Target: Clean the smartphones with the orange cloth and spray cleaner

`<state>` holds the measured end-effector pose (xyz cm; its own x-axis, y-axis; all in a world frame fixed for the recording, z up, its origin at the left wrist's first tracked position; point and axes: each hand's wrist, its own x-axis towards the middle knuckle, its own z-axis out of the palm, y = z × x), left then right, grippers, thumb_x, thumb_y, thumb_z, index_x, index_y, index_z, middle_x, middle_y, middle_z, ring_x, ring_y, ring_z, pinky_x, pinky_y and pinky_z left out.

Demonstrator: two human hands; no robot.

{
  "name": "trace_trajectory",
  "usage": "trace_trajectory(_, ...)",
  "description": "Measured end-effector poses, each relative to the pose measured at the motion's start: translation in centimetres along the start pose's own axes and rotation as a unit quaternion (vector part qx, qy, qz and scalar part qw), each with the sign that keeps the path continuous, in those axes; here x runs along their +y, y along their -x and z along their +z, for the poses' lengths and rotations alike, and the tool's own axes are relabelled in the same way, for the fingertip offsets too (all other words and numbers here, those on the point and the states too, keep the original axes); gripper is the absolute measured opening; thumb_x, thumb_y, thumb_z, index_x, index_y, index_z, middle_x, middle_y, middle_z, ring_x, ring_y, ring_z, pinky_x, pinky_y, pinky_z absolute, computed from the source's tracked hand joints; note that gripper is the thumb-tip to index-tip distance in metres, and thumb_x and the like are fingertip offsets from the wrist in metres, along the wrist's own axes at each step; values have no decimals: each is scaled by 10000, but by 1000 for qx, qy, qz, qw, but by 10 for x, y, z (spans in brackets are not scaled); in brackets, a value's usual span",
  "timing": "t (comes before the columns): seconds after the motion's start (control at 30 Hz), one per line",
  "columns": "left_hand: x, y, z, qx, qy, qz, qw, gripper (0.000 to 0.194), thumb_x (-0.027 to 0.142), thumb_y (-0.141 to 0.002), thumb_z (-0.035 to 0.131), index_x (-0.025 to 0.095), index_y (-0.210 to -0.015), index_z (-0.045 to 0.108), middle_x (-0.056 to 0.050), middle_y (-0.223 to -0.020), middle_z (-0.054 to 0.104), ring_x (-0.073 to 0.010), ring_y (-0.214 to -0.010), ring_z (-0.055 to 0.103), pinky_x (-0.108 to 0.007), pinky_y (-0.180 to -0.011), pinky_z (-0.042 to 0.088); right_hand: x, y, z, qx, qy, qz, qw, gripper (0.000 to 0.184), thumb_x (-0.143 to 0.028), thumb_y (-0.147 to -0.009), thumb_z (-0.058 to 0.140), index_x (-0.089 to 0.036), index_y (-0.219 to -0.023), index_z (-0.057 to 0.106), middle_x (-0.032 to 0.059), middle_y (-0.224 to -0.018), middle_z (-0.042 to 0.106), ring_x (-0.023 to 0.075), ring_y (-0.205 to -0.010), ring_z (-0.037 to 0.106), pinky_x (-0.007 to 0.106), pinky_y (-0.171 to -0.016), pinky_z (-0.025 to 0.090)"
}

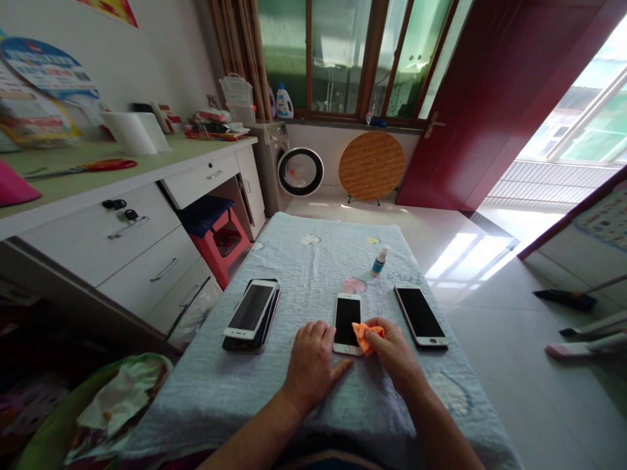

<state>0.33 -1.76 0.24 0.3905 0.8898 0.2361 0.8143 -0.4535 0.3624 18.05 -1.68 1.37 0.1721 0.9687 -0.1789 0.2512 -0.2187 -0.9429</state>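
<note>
A white smartphone (347, 320) with a dark screen lies flat on the cloth-covered table in front of me. My left hand (313, 359) holds it at its lower left, fingers against the left edge and thumb by the bottom edge. Pinched in my right hand (392, 349) is a crumpled orange cloth (365, 336), which touches the lower right of the screen. Left of my hands, a white-framed phone (251, 307) rests on top of a black one (236, 344). To the right lies another phone (421, 316), dark screen up. A small spray bottle (379, 261) stands beyond it.
The light blue tablecloth (294, 251) hangs over the table's edges. Along the left runs a counter with drawers (134, 245), with a red stool (223, 245) beside it. A washing machine (269, 153) has its door open. A basket (46, 424) sits at lower left.
</note>
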Motion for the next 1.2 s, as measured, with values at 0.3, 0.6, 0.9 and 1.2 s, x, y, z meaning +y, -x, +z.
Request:
trace_trajectory(0.3, -4, -1, 5, 59, 6, 16, 998, 215, 349, -882, 576, 180, -1014, 576, -59, -895, 605, -249, -839, 577, -401, -762, 473, -19, 4, 12, -47, -103, -39, 993, 173, -333, -764, 614, -166, -813, 621, -12, -633, 569, 123, -563, 497, 234, -544, 394)
trace_trajectory(0.6, -11, 3, 14, 123, 16, 56, 991, 119, 105, -833, 480, 196, -893, 527, -35, -799, 620, -202, -734, 607, -323, -670, 489, -34, 19, 28, -52, 144, -311, 938, 200, -200, -908, 510, -248, -1005, 679, 48, -923, 560, 165, -819, 570, 274, -745, 480)
trace_trajectory(0.9, -6, 3, 6, 89, 5, 25, 996, 98, 204, -922, 464, 206, -898, 559, -27, -776, 609, -196, -710, 597, -320, -651, 454, -38, -52, 26, -19, 197, -347, 917, 208, -183, -900, 529, -224, -916, 732, 48, -889, 550, 173, -835, 567, 306, -783, 474)
trace_trajectory(1.2, -7, 3, 3, 81, 25, 11, 996, 154, 242, -951, 439, 204, -896, 577, -26, -763, 610, -199, -720, 603, -327, -663, 452, -39, -89, 30, 30, 163, -325, 931, 206, -157, -853, 535, -193, -911, 729, 42, -882, 557, 154, -787, 570, 295, -757, 475)
